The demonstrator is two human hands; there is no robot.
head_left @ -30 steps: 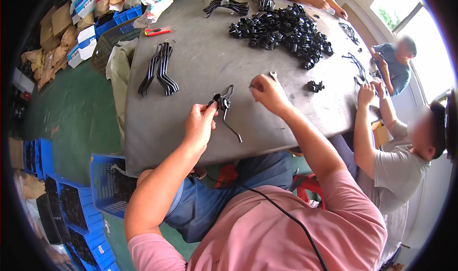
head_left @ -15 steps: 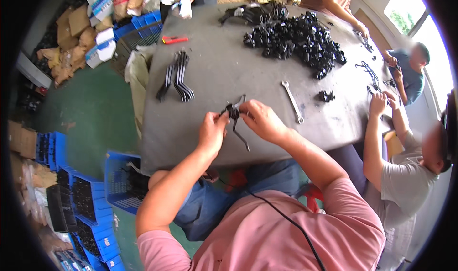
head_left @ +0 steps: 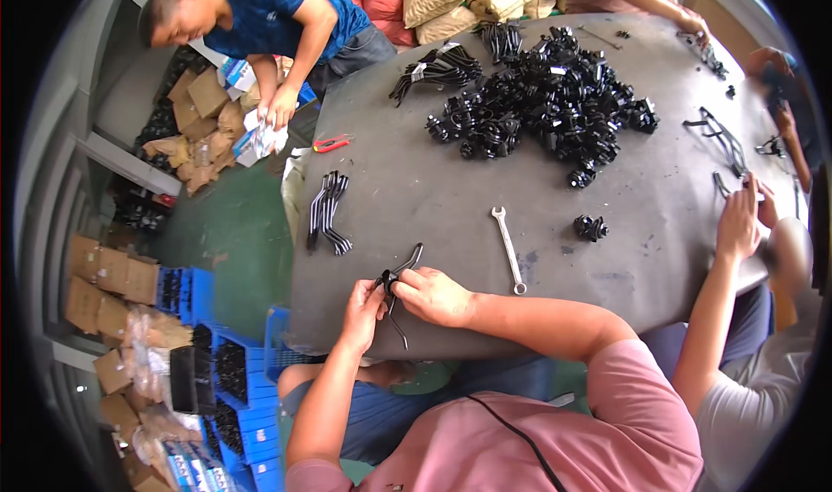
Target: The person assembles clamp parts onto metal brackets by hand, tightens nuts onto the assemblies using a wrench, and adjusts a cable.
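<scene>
While the left hand point(head_left: 359, 312) and right hand point(head_left: 436, 298) pinch a black bent-rod piece point(head_left: 388, 277) at lower centre, the stained grey tabletop point(head_left: 416, 188) bears a black parts heap point(head_left: 563, 102), upper centre. I note green floor point(head_left: 217, 232) at left.

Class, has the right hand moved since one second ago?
Yes. Judged against the combination wrench, the right hand has moved left, away from it, and now touches the black fitting in the left hand.

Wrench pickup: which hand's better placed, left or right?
Probably the right hand: it's nearer the wrench, with the left hand farther off. Both are at the black part, though.
</scene>
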